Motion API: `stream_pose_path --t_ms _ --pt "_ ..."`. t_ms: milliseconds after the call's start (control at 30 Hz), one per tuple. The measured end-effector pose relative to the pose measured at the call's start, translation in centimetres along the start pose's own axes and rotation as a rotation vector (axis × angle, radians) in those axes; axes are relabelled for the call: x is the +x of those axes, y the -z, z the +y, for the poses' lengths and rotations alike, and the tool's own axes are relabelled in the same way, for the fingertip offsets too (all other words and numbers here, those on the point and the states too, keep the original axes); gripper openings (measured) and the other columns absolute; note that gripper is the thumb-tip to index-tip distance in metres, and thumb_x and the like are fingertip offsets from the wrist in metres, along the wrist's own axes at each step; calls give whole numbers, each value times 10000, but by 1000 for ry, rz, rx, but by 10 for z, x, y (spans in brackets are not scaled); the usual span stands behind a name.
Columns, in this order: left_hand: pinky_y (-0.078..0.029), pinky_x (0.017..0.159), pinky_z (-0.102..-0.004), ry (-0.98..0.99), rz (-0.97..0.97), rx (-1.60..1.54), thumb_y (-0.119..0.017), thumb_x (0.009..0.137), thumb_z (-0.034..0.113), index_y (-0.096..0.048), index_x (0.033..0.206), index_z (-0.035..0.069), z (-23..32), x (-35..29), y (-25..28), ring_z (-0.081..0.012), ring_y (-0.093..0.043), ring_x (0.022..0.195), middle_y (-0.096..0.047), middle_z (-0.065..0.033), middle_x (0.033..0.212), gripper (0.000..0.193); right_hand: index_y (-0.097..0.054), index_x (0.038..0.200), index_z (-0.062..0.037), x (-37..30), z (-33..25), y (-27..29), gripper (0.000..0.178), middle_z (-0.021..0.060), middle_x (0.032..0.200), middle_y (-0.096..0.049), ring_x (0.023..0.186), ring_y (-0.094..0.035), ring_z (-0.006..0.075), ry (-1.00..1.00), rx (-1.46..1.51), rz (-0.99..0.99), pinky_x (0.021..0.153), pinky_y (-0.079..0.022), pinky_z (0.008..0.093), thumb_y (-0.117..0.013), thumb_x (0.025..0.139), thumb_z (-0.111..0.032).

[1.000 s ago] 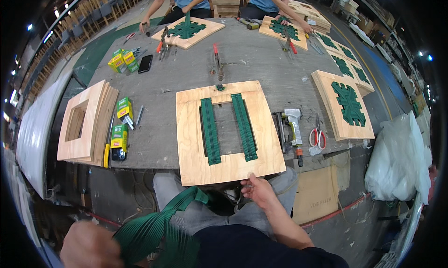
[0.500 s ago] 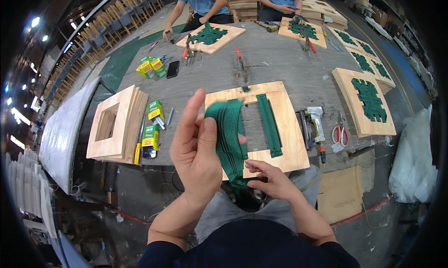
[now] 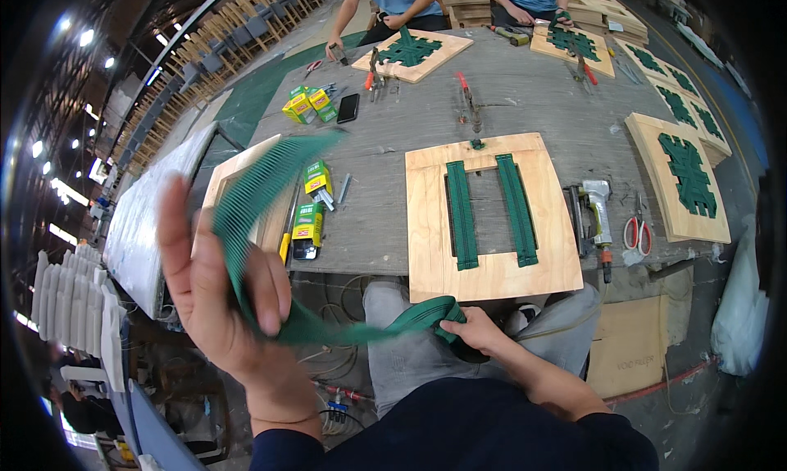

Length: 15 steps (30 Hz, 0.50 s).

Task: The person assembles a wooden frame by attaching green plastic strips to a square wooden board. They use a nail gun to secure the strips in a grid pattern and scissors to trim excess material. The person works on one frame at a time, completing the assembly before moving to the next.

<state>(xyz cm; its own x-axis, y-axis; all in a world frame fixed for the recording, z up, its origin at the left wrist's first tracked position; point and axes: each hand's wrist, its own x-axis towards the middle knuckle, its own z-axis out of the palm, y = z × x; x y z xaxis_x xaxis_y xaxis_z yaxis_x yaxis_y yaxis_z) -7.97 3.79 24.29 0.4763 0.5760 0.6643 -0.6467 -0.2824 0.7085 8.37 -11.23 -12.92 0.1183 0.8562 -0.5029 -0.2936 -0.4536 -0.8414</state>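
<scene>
A long green webbing strap (image 3: 266, 172) loops through the air at the left, blurred by motion. My left hand (image 3: 221, 286) is raised with the strap running between its thumb and fingers; the forefinger sticks up. Above my lap, my right hand (image 3: 479, 330) grips the coiled part of the same strap, thumb on top. Just beyond it a square wooden frame (image 3: 430, 281) lies at the table's near edge. Two green webbing strips, a left one (image 3: 462, 217) and a right one (image 3: 516, 213), span its opening side by side.
Right of the frame lie a pneumatic stapler (image 3: 600, 213) and scissors (image 3: 638, 235). To the left are yellow-green boxes (image 3: 308, 225) and a stack of wooden frames (image 3: 220, 177). Webbed panels (image 3: 643, 143) stand at the right. Two people in blue shirts work across the table (image 3: 393, 118).
My left hand has swung left and down, drawing the strap out away from the wooden frame. My right hand has closed on the coil. The view has shifted left.
</scene>
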Motion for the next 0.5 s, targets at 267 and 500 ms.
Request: stream_pose_path --t_ms 267,500 --pt "-548 944 -404 1104 -1734 1051 -648 1012 298 -550 1489 128 -64 -117 62 -351 -676 1164 -650 -190 1368 516 -615 1353 -33 -51 -80 33 409 51 1138 -724 967 -701 107 121 562 -247 821 -597 273 -718 957 -36" --pt "-452 1125 -510 1242 90 -590 -533 1067 461 -437 1533 52 -159 -182 39 -352 -553 1358 -550 -168 1490 627 -673 1160 -13 -87 -96 12 262 15 967 -700 899 -603 91 314 -117 -416 819 -502 304 -743 961 -168"
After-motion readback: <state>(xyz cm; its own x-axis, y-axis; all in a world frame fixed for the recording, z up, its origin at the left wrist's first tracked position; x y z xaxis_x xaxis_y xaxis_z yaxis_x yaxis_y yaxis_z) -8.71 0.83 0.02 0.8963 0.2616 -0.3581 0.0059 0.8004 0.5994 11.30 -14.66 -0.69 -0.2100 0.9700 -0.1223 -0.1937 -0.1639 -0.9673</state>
